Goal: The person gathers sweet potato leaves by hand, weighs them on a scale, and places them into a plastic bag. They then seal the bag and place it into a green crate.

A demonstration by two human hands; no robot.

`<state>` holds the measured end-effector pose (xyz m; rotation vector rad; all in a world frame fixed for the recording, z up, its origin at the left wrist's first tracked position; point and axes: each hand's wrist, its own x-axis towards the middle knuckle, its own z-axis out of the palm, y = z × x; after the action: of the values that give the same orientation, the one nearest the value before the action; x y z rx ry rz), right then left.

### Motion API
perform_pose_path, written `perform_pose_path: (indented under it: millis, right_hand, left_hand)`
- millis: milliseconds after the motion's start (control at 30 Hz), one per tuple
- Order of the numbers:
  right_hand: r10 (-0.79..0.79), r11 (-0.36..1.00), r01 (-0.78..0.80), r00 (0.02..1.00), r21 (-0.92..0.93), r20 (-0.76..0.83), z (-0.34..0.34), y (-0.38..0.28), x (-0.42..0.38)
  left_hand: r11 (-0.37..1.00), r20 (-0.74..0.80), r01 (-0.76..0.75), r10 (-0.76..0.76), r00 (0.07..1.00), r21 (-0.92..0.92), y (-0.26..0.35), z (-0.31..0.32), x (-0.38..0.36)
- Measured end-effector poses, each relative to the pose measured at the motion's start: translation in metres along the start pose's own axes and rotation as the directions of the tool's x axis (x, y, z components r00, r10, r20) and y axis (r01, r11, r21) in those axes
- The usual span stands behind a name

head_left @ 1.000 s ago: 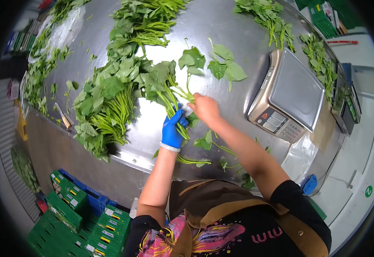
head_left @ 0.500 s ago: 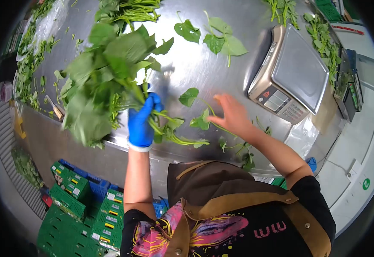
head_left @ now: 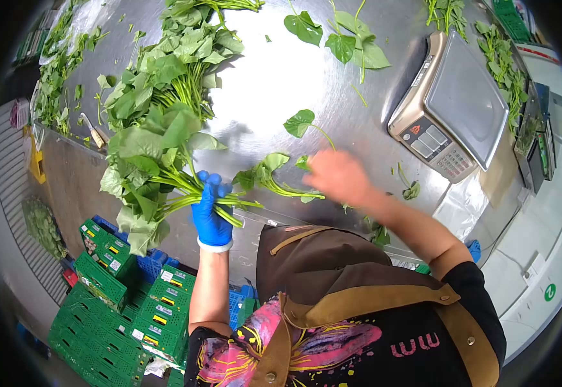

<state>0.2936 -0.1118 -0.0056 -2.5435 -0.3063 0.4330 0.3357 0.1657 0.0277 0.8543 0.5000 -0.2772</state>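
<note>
The left hand [head_left: 211, 213], in a blue glove, is clenched around the stems of a bunch of leafy greens [head_left: 152, 168], held over the near edge of the steel table [head_left: 274, 84] with leaves fanning to the left. The bare right hand [head_left: 336, 175] reaches flat over loose stems [head_left: 274, 180] on the table, fingers spread and blurred, gripping nothing I can make out. Half a second ago the bunch was raised higher; now it hangs lower and the right hand has shifted left, away from the scale [head_left: 452, 103].
</note>
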Motion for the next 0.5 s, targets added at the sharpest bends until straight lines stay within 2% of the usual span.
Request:
perform_pose_path:
  millis: [33, 100, 167, 200, 233, 300, 367, 400, 433, 500]
  right_hand:
    - [-0.182, 0.982, 0.184, 0.983, -0.039, 0.034, 0.030, -0.010, -0.012]
    - [-0.272, 0.946, 0.284, 0.958, -0.158, 0.094, 0.084, -0.009, -0.027]
    - [-0.209, 0.977, 0.207, 0.977, -0.058, -0.029, 0.081, -0.013, -0.023]
    - [-0.170, 0.985, 0.170, 0.981, -0.006, -0.090, 0.077, -0.013, -0.018]
    - [-0.071, 0.992, 0.083, 0.989, 0.098, -0.128, 0.063, -0.018, -0.013]
    - [0.132, 0.948, -0.069, 0.974, 0.310, -0.186, 0.033, -0.027, -0.003]
    - [0.007, 0.967, 0.037, 0.985, 0.251, -0.173, 0.024, -0.035, 0.000]
    - [-0.059, 0.971, 0.094, 0.985, 0.220, -0.162, 0.021, -0.039, 0.001]
    - [-0.144, 0.977, 0.165, 0.977, 0.131, -0.157, 0.023, -0.040, 0.002]
    - [-0.203, 0.963, 0.233, 0.957, 0.134, -0.206, 0.018, -0.036, 0.003]
  left_hand:
    - [1.000, -0.027, 0.014, -0.014, 1.000, 0.018, -0.001, -0.001, -0.004]
    - [0.998, -0.071, 0.045, -0.041, 0.997, 0.051, -0.007, 0.000, -0.011]
    - [0.993, -0.139, 0.083, -0.072, 0.988, 0.080, -0.015, -0.006, -0.017]
    - [0.995, -0.124, 0.076, -0.067, 0.990, 0.063, -0.022, -0.010, -0.017]
    - [0.996, -0.112, 0.076, -0.070, 0.991, 0.049, -0.028, -0.014, -0.019]
    - [0.978, -0.166, 0.100, -0.069, 0.984, 0.185, -0.041, -0.007, -0.022]
    - [0.968, -0.218, 0.161, -0.118, 0.969, 0.192, -0.055, 0.016, -0.022]
    - [0.982, -0.160, 0.150, -0.131, 0.978, 0.116, -0.065, 0.016, -0.021]
    - [0.954, -0.189, 0.235, -0.200, 0.962, 0.188, -0.069, 0.022, -0.021]
    - [0.930, -0.141, 0.170, -0.130, 0.981, 0.327, -0.075, 0.016, -0.009]
